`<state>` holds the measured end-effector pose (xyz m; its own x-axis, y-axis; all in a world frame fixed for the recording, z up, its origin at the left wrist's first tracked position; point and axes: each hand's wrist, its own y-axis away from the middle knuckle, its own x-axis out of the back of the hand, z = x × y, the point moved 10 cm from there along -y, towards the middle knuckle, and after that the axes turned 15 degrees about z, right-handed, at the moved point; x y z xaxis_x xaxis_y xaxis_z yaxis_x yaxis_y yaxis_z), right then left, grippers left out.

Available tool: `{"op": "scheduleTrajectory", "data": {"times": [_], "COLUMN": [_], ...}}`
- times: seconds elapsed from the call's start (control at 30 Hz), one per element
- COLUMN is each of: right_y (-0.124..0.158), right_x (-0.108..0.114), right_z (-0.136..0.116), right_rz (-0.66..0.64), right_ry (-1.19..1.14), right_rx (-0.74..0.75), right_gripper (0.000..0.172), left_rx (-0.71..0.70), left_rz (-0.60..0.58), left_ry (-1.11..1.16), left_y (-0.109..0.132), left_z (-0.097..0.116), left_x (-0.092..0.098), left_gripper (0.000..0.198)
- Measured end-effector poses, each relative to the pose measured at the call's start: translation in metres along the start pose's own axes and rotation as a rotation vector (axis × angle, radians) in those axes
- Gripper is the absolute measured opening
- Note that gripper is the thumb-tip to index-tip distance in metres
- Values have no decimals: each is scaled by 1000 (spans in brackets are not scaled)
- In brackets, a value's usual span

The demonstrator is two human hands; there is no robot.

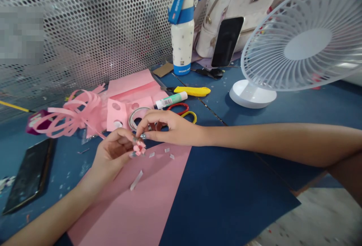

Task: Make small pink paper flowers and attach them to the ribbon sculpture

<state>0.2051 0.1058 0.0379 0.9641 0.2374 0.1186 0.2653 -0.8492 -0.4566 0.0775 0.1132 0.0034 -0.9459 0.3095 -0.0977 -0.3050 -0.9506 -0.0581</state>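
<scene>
My left hand [111,155] pinches a small folded pink paper piece [139,148] between thumb and fingertips, above a pink paper sheet [141,208]. My right hand [172,127] is closed in a pinch at the upper edge of that piece; whatever its fingertips hold is too small to make out. Several tiny white strips lie on the sheet, the longest white strip [136,180] below the hands. Behind my right hand sit a tape roll [131,120], partly hidden, and red and yellow scissors handles [191,114].
A glue stick [171,100] and yellow cutter [194,91] lie beyond my hands. Curled pink strips [80,112] and cut pink paper [116,114] are at the left, near a dark phone [29,174]. A bottle [182,38], propped phone [227,41] and white fan [307,44] stand behind.
</scene>
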Motion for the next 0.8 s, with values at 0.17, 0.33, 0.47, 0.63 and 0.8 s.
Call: {"op": "scheduleTrajectory", "data": {"times": [0.17, 0.33, 0.47, 0.63, 0.8], "right_y": [1, 0, 1, 2, 3], "right_x": [-4, -4, -6, -9, -8], "right_z": [-7, -2, 3, 5, 3], "right_rz": [-44, -41, -52, -68, -44], "right_ry": [-81, -102, -131, -109, -76], "right_rx": [12, -26, -85, -132, -115], "right_gripper": [9, 9, 11, 13, 10], "left_rx": [35, 38, 26, 7, -15], "left_rz": [-34, -22, -12, 30, 67], "left_ry": [51, 84, 96, 68, 29], "left_y": [0, -1, -1, -2, -3], "left_z": [-1, 0, 2, 3, 2], "left_x": [-5, -3, -3, -1, 4], "left_gripper": [13, 13, 13, 13, 14]}}
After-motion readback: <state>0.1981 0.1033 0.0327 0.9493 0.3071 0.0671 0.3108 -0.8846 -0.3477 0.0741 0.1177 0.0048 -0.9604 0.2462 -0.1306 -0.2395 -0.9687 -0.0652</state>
